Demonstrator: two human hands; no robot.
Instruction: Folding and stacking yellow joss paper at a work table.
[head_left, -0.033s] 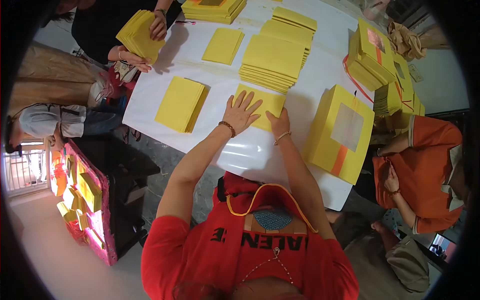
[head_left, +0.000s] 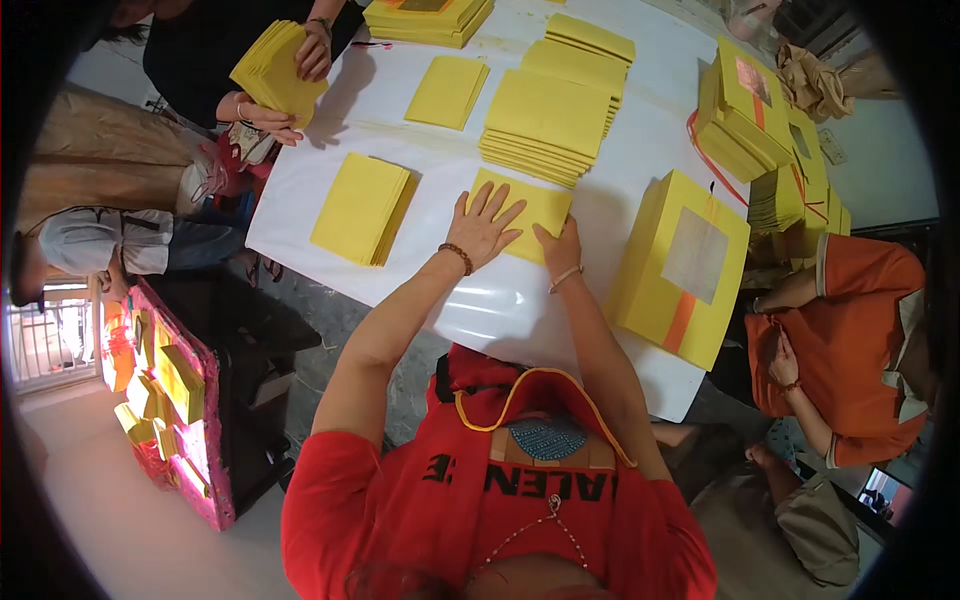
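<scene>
The yellow paper piece (head_left: 548, 205) lies flat on the white-covered worktop (head_left: 440, 200), before the person, and serves as the reference point. The left hand (head_left: 482, 232) is laid palm down upon it, fingers spread wide, overlapping its left part; a dark beaded bracelet (head_left: 457, 257) is on that wrist. The right hand (head_left: 562, 248) is at the lower right corner of the piece, thumb and fingers a narrow way apart; whether they pinch the edge cannot be told.

Directly beyond the piece is an overlapping row of yellow stacks (head_left: 548, 112); contact between the two cannot be determined. To the left of the piece, well apart, is a squared yellow stack (head_left: 358, 205). Beyond the piece and to its left lies a flat yellow item (head_left: 447, 92). To the right of the piece stands a tall yellow stack (head_left: 655, 245), its top bearing a pale panel (head_left: 695, 255) and an orange strip (head_left: 681, 321).

Far beyond the piece, to the left, a co-worker's two hands hold a fanned yellow bundle (head_left: 270, 65). Well to the right of the piece is a person in an orange shirt (head_left: 865, 350).
</scene>
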